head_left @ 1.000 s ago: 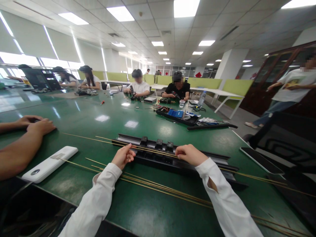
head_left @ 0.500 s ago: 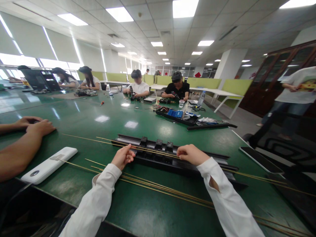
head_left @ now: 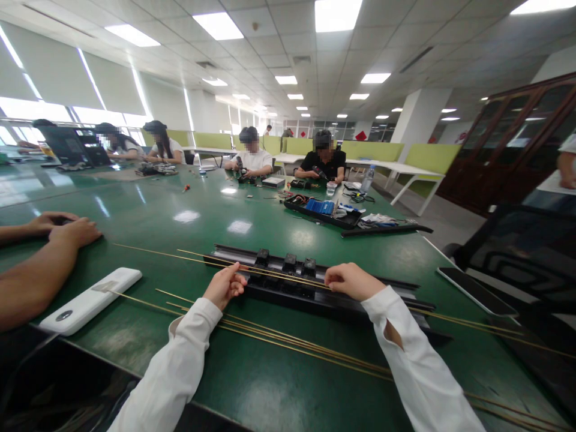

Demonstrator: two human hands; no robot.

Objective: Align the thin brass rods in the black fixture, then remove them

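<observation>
Thin brass-coloured rods [head_left: 283, 276] run across the front, held above a long black rail assembly [head_left: 310, 303]. My left hand [head_left: 224, 284] pinches the rods between thumb and forefinger, its other fingers loosely curled. Farther right, my right hand [head_left: 353, 281] has its fingers closed on the same rods, whose right ends extend past my sleeve. Small black blocks [head_left: 290, 262] sit in a row along the rail, partly hidden behind the rods. Several more loose rods [head_left: 288, 344] lie on the green table nearer to me, passing under both forearms.
A white oblong device [head_left: 92, 302] lies at left, by another person's clasped hands [head_left: 74, 231]. A phone [head_left: 476, 291] rests at the right edge. Beyond the rail are a tool case [head_left: 310, 211], a black bar [head_left: 387, 230] and people seated opposite. A chair [head_left: 517, 258] stands right.
My right hand has shifted slightly to the right along with a rod; my left hand stays put. The person standing at far right has moved mostly out of view.
</observation>
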